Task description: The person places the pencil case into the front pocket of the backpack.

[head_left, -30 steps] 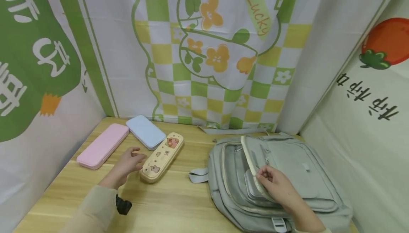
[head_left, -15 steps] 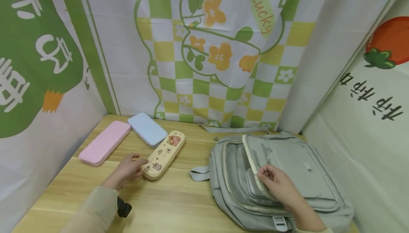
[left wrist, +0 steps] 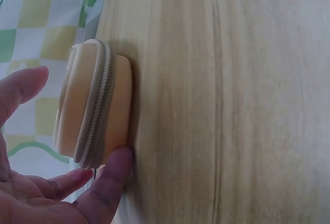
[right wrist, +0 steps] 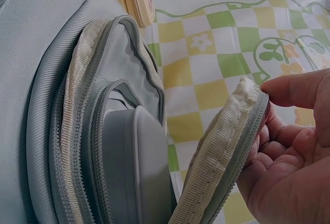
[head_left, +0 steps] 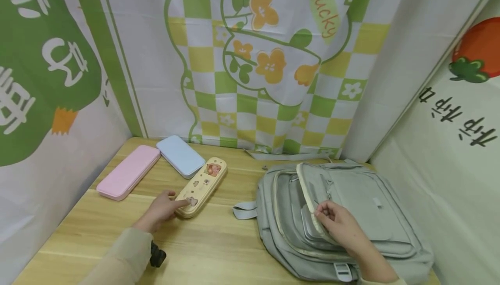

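Observation:
A cream zippered pencil case (head_left: 202, 185) with cartoon animal prints lies on the wooden table. My left hand (head_left: 162, 209) is at its near end, one digit reaching over the printed top. In the left wrist view, fingertips (left wrist: 121, 159) touch the low edge of the case (left wrist: 87, 105), while the thumb stands apart from it. My right hand (head_left: 340, 224) pinches the cream-trimmed edge of the front pocket flap (right wrist: 224, 146) and holds it up from the grey backpack (head_left: 375, 202). Inside the pocket sits a smooth grey case (right wrist: 136, 167), partly hidden by the flap in the head view.
A pink case (head_left: 129, 172) and a light blue case (head_left: 180, 155) lie at the back left of the table (head_left: 218, 250). The blue one is close against the cream case. A grey strap loop (head_left: 245, 210) sticks out left of the backpack. Printed curtains (head_left: 269, 116) enclose the table.
My left hand has moved right onto the near end of the cream pencil case. My right hand keeps its pinch on the flap. The head view has shifted slightly.

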Action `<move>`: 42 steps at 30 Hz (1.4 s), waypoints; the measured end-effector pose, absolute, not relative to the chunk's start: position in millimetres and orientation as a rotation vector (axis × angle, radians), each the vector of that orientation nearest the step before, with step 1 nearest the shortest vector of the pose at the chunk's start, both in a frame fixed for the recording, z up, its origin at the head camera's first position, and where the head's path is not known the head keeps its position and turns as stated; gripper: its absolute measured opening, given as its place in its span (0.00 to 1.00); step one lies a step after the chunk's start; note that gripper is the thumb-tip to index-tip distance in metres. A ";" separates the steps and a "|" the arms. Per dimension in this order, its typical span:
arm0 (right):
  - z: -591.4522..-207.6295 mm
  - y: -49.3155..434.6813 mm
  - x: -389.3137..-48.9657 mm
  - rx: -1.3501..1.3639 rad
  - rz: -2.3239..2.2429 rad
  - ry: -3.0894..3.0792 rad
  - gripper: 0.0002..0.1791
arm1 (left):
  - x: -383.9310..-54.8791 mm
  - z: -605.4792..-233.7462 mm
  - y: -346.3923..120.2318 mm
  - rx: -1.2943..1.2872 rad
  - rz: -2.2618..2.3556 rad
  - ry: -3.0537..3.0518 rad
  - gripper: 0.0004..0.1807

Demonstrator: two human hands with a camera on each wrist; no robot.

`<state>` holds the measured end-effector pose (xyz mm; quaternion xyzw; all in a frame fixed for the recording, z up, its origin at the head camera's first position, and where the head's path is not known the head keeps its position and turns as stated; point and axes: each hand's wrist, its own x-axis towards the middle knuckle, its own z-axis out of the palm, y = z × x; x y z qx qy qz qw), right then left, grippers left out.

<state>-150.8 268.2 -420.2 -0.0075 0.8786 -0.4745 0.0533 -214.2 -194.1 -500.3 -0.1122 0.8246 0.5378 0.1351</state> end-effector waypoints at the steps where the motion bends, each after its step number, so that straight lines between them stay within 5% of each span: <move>1: -420.3 268.0 -151.1 -0.019 -1.439 2.674 0.04 | -214.0 -500.2 -193.2 -0.319 1.533 2.411 0.49; 12: -419.9 264.7 -150.7 -0.024 -1.453 2.675 0.03 | -214.2 -504.8 -188.2 -0.286 1.397 2.519 0.53; 23: -422.4 264.6 -151.1 -0.006 -1.480 2.661 0.04 | -213.7 -511.7 -183.0 -0.259 1.460 2.602 0.34; 42: -421.2 262.6 -149.8 0.036 -1.487 2.643 0.04 | -191.4 -495.3 -180.4 -0.445 1.857 2.447 0.50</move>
